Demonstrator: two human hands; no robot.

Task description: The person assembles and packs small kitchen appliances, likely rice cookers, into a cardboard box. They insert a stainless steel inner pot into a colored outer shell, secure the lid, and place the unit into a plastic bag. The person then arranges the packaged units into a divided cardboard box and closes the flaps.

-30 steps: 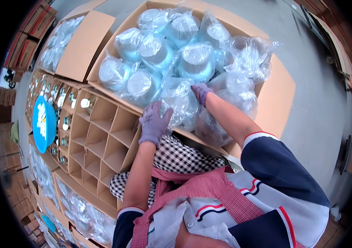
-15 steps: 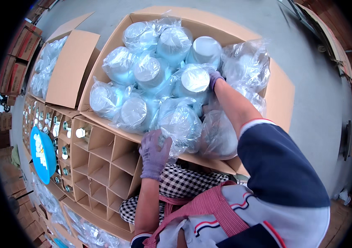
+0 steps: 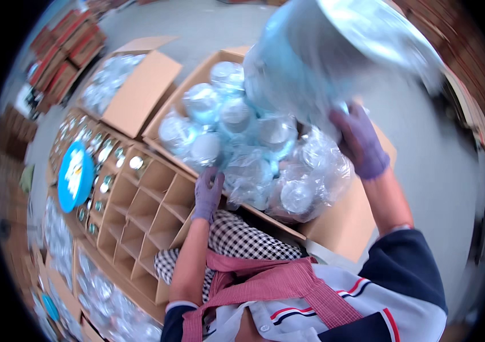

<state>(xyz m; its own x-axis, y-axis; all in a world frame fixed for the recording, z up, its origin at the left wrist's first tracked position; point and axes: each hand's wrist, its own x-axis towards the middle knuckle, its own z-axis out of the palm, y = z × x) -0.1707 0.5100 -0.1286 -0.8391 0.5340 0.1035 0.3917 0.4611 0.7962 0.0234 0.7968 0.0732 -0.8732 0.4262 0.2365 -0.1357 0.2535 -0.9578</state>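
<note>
My right hand (image 3: 359,139), in a purple glove, holds up a large bluish jar (image 3: 305,62) in clear plastic. Its fingers are closed at the jar's lower end. Motion blurs the jar, which looms close at the top of the view. Below it, an open cardboard carton (image 3: 165,114) holds several more plastic-wrapped jars (image 3: 236,114). My left hand (image 3: 207,194), also gloved, rests at the carton's near edge, thumb apart from the fingers, with no object in it. Beside that hand lies a carton with cardboard dividers (image 3: 159,208), many of its compartments bare.
A blue basin (image 3: 76,176) with small white pieces sits on divided cartons of bottles at the left. Another open carton (image 3: 142,91) of wrapped items stands at far left. Stacked boxes (image 3: 63,57) lie beyond it. A carton flap (image 3: 348,228) sticks out at the right.
My right hand has lifted a wrapped jar out of the carton, up and to the right. My left hand stays by the carton edge. The view has shifted.
</note>
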